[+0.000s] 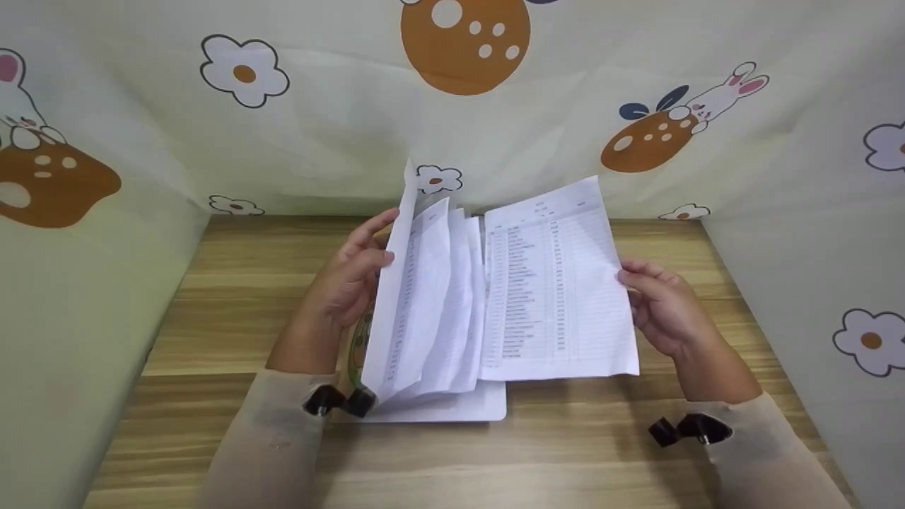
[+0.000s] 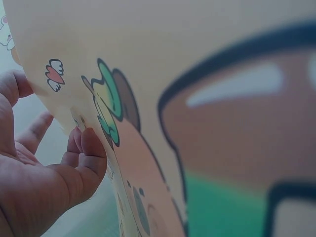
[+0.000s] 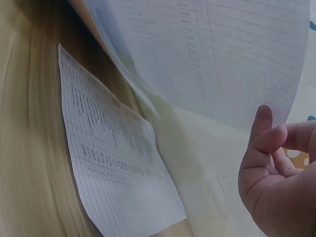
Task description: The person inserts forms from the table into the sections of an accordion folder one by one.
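A notebook with a cartoon-printed cover (image 2: 143, 98) stands partly open on the table, its white rounded back part (image 1: 459, 410) lying flat. At the left, my left hand (image 1: 353, 276) grips the raised cover by its outer edge, fingers and thumb on either side. Several pages (image 1: 442, 304) fan out inside. My right hand (image 1: 661, 304) pinches the right edge of a printed sheet (image 1: 544, 290) with a table of text, thumb in front. That sheet slants up over the notebook's right side. Beneath it, in the right wrist view, another printed page (image 3: 113, 148) shows.
A wood-grain table (image 1: 565, 452) lies under everything. Behind it and on both sides hang pale curtain walls (image 1: 339, 127) printed with rabbits and flowers. Small black camera mounts (image 1: 696, 428) sit on both sleeved wrists.
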Demonstrator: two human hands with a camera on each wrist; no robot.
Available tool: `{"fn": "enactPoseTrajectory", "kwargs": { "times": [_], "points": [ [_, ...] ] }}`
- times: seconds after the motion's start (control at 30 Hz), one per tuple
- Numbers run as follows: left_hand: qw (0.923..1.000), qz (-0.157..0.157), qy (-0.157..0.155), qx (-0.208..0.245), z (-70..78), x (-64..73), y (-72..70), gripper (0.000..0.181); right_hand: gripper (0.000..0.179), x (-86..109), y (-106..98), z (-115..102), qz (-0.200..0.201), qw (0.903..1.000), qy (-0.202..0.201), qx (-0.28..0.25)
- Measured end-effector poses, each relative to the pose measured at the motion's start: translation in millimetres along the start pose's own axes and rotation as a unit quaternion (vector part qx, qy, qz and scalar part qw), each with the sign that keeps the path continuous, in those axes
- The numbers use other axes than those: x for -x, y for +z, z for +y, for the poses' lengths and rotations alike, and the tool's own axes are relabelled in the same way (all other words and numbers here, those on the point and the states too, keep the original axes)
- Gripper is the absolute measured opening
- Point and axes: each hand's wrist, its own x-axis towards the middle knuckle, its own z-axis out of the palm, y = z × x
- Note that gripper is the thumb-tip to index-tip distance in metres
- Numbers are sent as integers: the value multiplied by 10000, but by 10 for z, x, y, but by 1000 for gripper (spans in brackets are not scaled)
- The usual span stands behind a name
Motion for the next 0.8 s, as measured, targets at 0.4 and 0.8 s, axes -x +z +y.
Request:
{"fn": "enactPoseTrajectory", "kwargs": {
  "times": [0.4,0.8],
  "points": [
    [9999,-75,85,46,-3,-4,-5,66,28,181,121,19,-100,9999,-108,77],
    [9999,-41,86,45,-7,-4,-9,64,27,173,187,162,-520,9983,113,235]
  ]
}}
